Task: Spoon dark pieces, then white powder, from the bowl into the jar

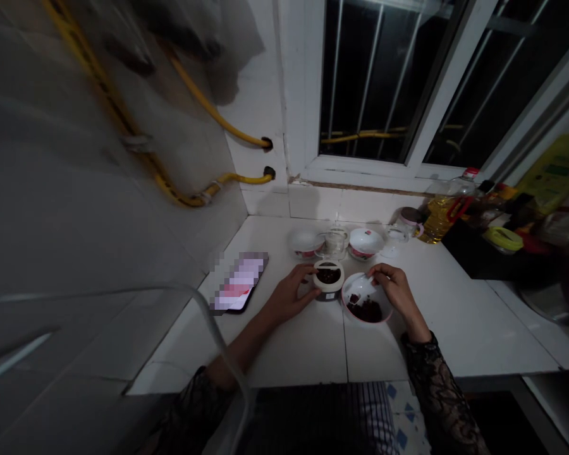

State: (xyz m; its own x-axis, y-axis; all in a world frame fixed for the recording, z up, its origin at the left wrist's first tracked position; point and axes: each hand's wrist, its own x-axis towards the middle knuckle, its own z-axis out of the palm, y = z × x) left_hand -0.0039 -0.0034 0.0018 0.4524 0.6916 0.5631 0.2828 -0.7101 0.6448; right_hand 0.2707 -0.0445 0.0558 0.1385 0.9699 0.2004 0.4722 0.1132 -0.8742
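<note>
My left hand (291,294) grips the left side of a small square jar (330,295), thumb at the front and fingers at its rim. Dark, crumbly stuff shows through the jar's round opening. Just to its right stands a white bowl (353,283) with a pink rim, holding a dark reddish-brown loose heap. My right hand (394,287) is closed at the bowl's far right rim. From its pinched fingers a pale spoon (365,285) slants down into the bowl, its tip by a dark clump.
Behind stand a second white bowl (366,240), a blurry bowl (304,240) and a clear jar (334,242). A lit phone (241,284) lies left. An oil bottle (439,218) and a dark rack (469,253) of condiments stand right. A white cable (218,335) hangs in front.
</note>
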